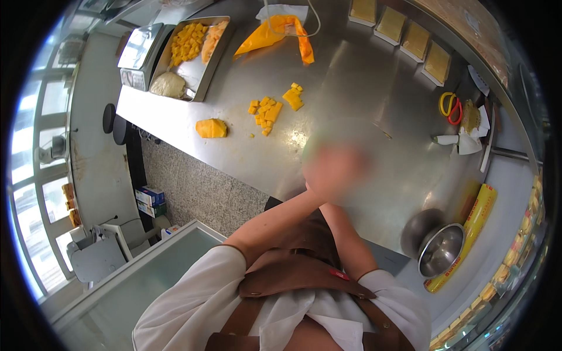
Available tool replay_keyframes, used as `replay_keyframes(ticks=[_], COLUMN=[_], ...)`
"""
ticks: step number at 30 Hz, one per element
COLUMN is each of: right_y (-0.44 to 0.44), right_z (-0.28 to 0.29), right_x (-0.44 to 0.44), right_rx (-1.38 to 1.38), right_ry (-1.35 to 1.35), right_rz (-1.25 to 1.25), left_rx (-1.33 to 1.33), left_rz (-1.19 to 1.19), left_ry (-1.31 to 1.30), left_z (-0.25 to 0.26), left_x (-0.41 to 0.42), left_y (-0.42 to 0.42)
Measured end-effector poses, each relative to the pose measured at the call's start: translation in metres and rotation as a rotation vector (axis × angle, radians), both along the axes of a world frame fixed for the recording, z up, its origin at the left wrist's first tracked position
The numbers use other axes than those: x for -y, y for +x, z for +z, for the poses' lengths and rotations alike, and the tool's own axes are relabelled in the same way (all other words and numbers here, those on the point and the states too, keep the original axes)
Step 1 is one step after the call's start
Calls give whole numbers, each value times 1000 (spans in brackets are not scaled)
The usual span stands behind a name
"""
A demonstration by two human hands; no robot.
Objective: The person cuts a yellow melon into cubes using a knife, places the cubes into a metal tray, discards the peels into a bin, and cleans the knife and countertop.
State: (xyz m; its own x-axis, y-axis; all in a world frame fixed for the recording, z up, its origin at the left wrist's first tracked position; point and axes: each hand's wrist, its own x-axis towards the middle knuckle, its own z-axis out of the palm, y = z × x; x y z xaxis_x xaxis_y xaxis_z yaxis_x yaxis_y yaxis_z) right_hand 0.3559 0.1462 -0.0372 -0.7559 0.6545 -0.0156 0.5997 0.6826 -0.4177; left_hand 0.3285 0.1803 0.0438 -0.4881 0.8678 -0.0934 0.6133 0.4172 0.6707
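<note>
My left hand (pixel 340 169) and my right hand (pixel 317 169) come together over the steel worktable (pixel 360 92), near its front edge. Heavy blur covers both hands, so their fingers and anything between them cannot be made out. A faint green patch shows at the blur's upper left edge. Left of the hands lie diced yellow fruit (pixel 265 113), likely mango, and a smaller scored piece (pixel 293 98). Farther left rests a larger peeled chunk (pixel 211 128). Beyond these, an orange piping-type bag (pixel 272 34) lies flat on the table.
A metal tray (pixel 206 83) holds yellow cubes and paler pieces, beside a scale (pixel 140 48). Several filled rectangular containers (pixel 415 40) line the back right. Scissors (pixel 452 107) lie at right, above steel bowls (pixel 441 250) and a yellow film roll (pixel 480 210).
</note>
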Motion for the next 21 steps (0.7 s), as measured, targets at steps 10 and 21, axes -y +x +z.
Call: replay_keyframes(ticks=[10,21], right_y=[1,-67], right_z=[-13,17], right_x=[57,35], right_rx=[-72,-190], right_ry=[-41,94], right_rz=[-208,281], left_rx=[36,-69], left_rz=[-78,-26], left_ry=[-214,77], left_z=[-42,12], left_x=[-39,72], left_y=[46,-41])
